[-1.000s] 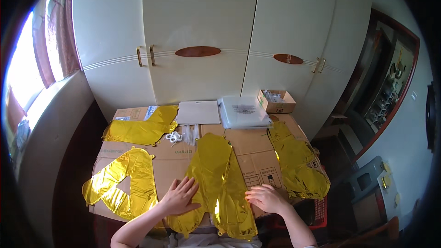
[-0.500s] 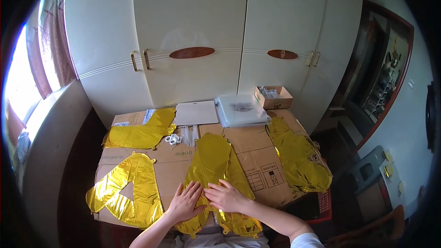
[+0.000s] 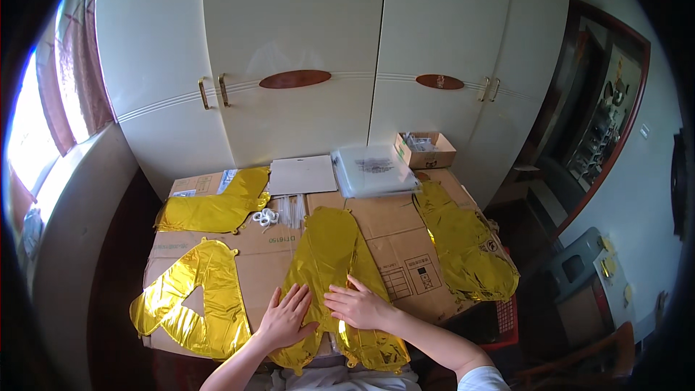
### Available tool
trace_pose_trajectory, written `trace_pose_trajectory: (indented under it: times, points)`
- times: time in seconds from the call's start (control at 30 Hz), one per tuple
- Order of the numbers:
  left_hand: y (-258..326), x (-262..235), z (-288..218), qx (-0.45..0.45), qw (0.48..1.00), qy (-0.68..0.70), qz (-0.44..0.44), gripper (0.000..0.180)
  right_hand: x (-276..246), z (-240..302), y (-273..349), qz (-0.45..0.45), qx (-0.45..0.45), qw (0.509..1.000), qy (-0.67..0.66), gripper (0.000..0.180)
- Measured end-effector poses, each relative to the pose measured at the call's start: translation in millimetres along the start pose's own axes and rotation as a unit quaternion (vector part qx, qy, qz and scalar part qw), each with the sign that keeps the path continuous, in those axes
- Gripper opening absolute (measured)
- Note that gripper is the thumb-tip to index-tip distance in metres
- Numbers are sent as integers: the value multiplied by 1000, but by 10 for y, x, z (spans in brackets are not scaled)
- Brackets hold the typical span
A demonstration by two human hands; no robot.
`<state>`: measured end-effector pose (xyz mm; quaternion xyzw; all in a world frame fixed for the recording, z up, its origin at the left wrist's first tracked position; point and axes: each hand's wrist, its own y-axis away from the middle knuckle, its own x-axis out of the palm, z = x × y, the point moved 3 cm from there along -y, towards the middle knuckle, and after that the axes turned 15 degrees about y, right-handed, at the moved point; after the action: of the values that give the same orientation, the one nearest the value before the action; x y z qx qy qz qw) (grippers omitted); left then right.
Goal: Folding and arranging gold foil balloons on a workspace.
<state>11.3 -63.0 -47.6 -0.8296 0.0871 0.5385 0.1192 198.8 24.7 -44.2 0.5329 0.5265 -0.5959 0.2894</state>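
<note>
Both hands palm down, fingers loosely spread and straight, grasping nothing: left hand (image 3: 288, 318) pointing away from the person, right hand (image 3: 362, 308) turned across toward it, a narrow gap between the two sets of fingertips. Under them lies the middle gold balloon (image 3: 334, 235), flat, uninflated, its two lower legs reaching back nearer the person than the fingers, its rounded top well beyond the fingertips. Left of the left fingers, a second flat gold balloon (image 3: 223, 297) with a three-sided hole. Right of the right fingers and farther off, a crumpled gold balloon (image 3: 470, 257). Brown cardboard (image 3: 391, 226) spreads beneath all of these. Past the left fingertips, beyond the middle balloon's left edge: white rings (image 3: 265, 217) in a small heap, and clear sticks (image 3: 292, 210) just beside them. Farther left, a bent gold balloon (image 3: 210, 211). Farther ahead of the fingers, a pale board (image 3: 304, 175), then a stack of clear bags (image 3: 373, 174) right of it, then an open box (image 3: 434, 158) holding small clear pieces. Farthest, beyond every fingertip, a white cupboard (image 3: 297, 29).
</note>
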Motion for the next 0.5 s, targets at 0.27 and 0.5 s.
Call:
trace_pose_trajectory:
  times: [0.27,0.5]
  points:
    - [80,-378,-141,-12,995,28,-95,68,-26,-288,31,-30,46,998,-23,34]
    - [598,-612,-384,-131,981,24,-140,55,-38,-523,-393,-35,6,998,-46,26]
